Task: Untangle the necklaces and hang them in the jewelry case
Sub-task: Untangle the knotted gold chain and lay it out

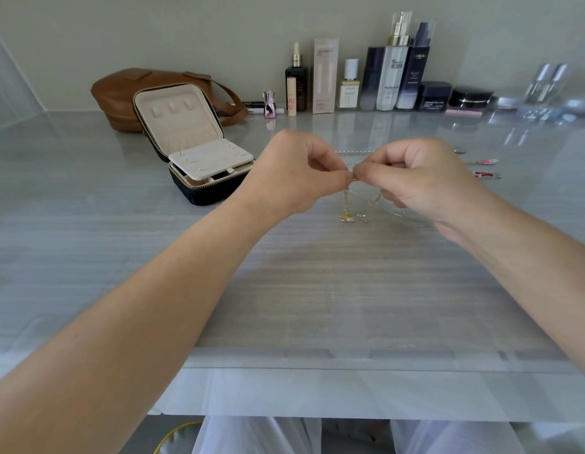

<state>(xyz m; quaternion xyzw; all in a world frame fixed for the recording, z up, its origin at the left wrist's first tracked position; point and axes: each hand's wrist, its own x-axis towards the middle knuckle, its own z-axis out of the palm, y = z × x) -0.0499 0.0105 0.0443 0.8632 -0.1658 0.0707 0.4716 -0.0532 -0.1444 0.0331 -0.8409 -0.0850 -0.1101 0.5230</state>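
Head view. Left hand (294, 173) and right hand (419, 181) meet above the table (317, 290). Thumb and forefinger of each pinch the gold necklaces (361, 204), tips almost touching, other fingers curled. The tangle hangs below the pinch; pendants seem to rest on the table, though the chain is too fine to trace. Case (186, 136) stands open to the left, hooks bare.

Judgement: keep the knot slack and tease out one strand at a time. Pulling taut would tighten it.

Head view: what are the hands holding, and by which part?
The left hand and right hand both pinch the gold necklaces by the upper chain, close together; the pendants hang below.
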